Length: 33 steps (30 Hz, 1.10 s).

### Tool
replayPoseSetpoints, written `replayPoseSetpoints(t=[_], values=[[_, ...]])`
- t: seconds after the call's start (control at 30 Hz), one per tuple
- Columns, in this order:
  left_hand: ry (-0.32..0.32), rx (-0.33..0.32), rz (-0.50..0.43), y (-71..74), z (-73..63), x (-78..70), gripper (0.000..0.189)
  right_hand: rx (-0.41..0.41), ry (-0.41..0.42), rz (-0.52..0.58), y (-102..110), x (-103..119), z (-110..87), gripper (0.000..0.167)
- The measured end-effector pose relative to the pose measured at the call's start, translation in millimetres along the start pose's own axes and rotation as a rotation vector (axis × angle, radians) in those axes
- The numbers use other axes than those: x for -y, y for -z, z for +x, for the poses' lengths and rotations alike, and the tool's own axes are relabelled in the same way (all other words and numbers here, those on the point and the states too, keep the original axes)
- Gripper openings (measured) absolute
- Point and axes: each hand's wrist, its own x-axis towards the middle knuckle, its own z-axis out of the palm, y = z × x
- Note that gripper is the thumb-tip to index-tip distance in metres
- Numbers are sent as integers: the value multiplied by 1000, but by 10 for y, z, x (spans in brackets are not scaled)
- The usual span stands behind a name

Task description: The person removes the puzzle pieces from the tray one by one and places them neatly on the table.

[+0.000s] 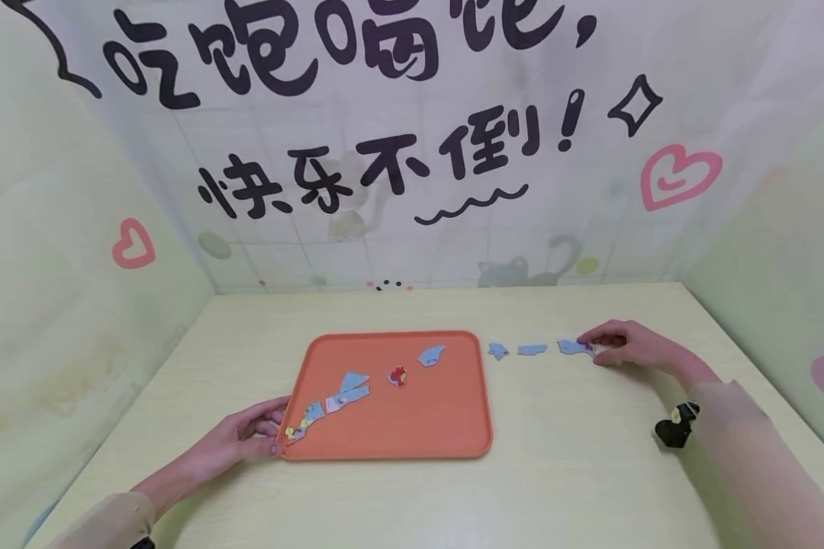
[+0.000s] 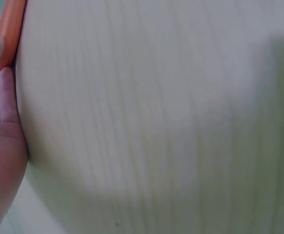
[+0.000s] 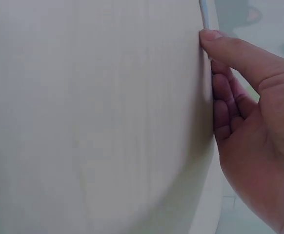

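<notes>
At the far right of the table, my right hand (image 1: 628, 347) pinches the end of a flat, light-blue puzzle piece (image 1: 571, 347) between thumb and fingers. In the right wrist view only the thin edge of that piece (image 3: 204, 14) shows past the thumb. Two more blue pieces, a middle one (image 1: 532, 350) and a ragged one (image 1: 497, 351), lie in line to its left. My left hand (image 1: 240, 436) holds the left rim of an orange tray (image 1: 398, 446), its thumb by the near corner. In the left wrist view, fingertips meet the tray's rim (image 2: 12, 29).
Inside the tray lie a red-and-yellow piece (image 1: 398, 377), a blue piece (image 1: 431, 355), a blue triangular piece (image 1: 353, 381) and a diagonal strip of pieces (image 1: 313, 412) near its left side. White fabric walls with black lettering (image 1: 384, 160) surround the pale wooden table (image 1: 577, 488).
</notes>
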Motion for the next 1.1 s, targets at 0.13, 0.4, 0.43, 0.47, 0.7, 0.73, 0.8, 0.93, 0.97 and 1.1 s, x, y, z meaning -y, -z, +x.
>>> replayPoseSetpoints(t=[0.13,0.4,0.43,0.47,0.7,0.73,0.8,0.93,0.97,1.1], values=[[5,4,-7,-9,-3,3,70,8,8,8,20,27,33,46],[10,-3,-5,-14,-24,3,70,-26,24,-63,142,203,155,47],[10,-3,-7,-13,-25,3,70,-30,27,-67,160,229,168,47],[9,-3,-8,-12,-24,4,70,-34,33,-68,173,254,180,47],[19,1,-19,-5,-28,4,70,-36,58,-69,221,379,274,46],[19,1,-17,-5,-29,2,70,-35,56,-68,224,400,288,46],[18,1,-14,-5,-30,-3,70,-33,56,-70,226,442,317,45],[28,-1,-5,-5,-27,-14,70,-31,57,-75,227,550,369,44],[30,-1,-4,-5,-27,-17,70,-32,57,-74,224,577,384,44],[41,-7,3,-3,-22,-25,70,-41,76,-58,189,677,464,41]])
